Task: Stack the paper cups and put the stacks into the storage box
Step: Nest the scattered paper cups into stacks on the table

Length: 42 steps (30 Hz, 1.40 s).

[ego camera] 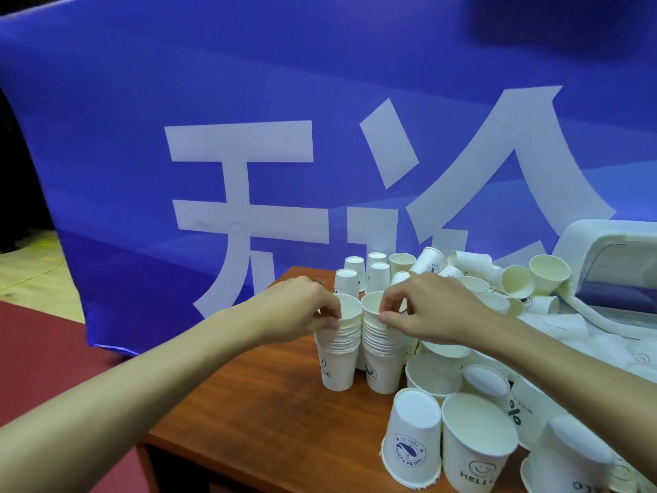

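Note:
Two stacks of white paper cups stand side by side on the wooden table. My left hand pinches the rim of the top cup on the left stack. The fingers of my right hand pinch the rim of the top cup on the right stack. The white storage box lies at the right edge of the view with its opening facing the cups; only part of it shows.
Several loose cups crowd the table in front and to the right, some upright, some upside down. More cups stand behind the stacks. A blue banner with white characters hangs behind the table. The floor at left is red.

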Available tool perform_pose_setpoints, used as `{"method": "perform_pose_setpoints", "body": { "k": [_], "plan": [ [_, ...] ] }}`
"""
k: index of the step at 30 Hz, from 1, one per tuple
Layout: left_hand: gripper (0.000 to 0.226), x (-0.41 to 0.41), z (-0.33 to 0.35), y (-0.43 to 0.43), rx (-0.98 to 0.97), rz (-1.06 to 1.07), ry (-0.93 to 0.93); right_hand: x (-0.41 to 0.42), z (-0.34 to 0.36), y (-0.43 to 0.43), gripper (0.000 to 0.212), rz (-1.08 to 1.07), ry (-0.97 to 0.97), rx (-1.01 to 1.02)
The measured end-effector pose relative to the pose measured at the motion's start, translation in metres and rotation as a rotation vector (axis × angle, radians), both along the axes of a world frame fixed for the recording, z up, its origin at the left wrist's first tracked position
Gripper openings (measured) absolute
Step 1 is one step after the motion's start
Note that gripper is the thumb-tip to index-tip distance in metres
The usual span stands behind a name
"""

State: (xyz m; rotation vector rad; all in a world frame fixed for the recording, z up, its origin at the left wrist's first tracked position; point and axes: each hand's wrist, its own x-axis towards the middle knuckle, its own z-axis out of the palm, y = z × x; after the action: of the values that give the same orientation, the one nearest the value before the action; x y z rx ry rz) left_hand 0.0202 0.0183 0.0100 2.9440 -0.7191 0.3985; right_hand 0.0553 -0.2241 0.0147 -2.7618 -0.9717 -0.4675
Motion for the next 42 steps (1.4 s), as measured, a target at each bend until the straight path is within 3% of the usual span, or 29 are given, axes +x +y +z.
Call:
{"method": "perform_pose_setpoints", "body": {
  "k": [9, 16, 20, 22, 26, 34, 37, 42],
  "plan": [
    [0.015, 0.020, -0.002, 0.002, -0.121, -0.004, 0.263, 0.012, -0.004, 0.003, 0.006, -0.007, 0.277, -0.032],
    [0.017, 0.025, -0.003, 0.001, -0.111, -0.016, 0.262, 0.020, 0.006, 0.009, 0.007, 0.040, 0.369, -0.133],
    [0.017, 0.027, -0.003, 0.010, -0.138, -0.051, 0.243, 0.026, 0.014, 0.006, 0.010, 0.081, 0.523, -0.063],
    [0.020, 0.033, 0.003, 0.017, -0.249, -0.086, 0.240, 0.036, 0.025, 0.001, 0.014, 0.089, 0.586, 0.021],
    [0.021, 0.063, 0.017, 0.024, -0.474, -0.061, 0.150, 0.075, 0.048, -0.008, 0.012, -0.006, 0.406, 0.146],
    [0.028, 0.154, 0.001, 0.016, -0.077, 0.192, -0.153, 0.156, 0.039, -0.002, 0.011, -0.250, 0.212, -0.006],
    [0.041, 0.191, -0.019, 0.016, -0.079, 0.260, -0.150, 0.184, 0.019, 0.009, 0.015, -0.278, 0.139, -0.097],
    [0.068, 0.236, -0.054, 0.012, -0.098, 0.309, -0.036, 0.231, -0.016, 0.031, 0.044, -0.272, 0.112, -0.238]
  ]
}}
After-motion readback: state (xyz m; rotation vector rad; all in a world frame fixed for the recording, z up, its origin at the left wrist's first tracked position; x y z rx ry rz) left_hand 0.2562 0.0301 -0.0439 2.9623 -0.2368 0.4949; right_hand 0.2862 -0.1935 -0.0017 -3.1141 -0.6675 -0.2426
